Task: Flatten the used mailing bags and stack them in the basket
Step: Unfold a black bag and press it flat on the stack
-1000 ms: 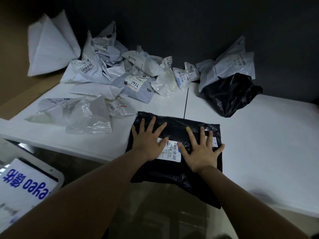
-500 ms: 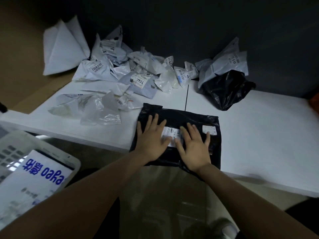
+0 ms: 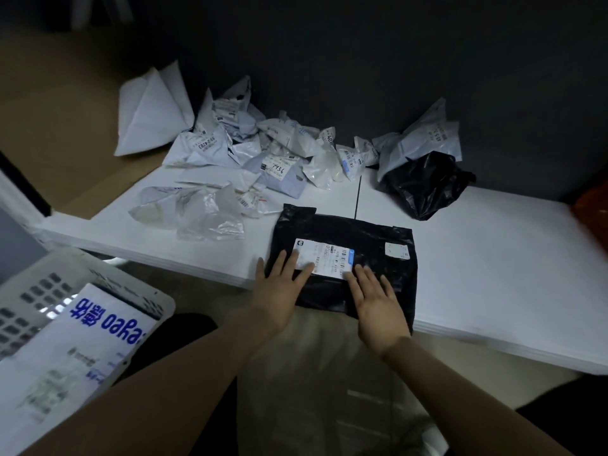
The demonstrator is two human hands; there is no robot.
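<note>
Black bag (image 3: 358, 230) lies on the table's (image 3: 493, 258) near edge, overhanging it. Left hand (image 3: 282, 289) at its 7 o'clock and right hand (image 3: 378, 306) at 5 press flat, fingers straight. Best sweep outward, pushing air out, before the basket (image 3: 131, 283) at 8 o'clock.

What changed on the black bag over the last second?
The left hand and right hand, both flat, slid along the black bag toward the person, uncovering its shipping label. Nothing gripped or released. The bag, crumpled pile and basket stayed put.
</note>
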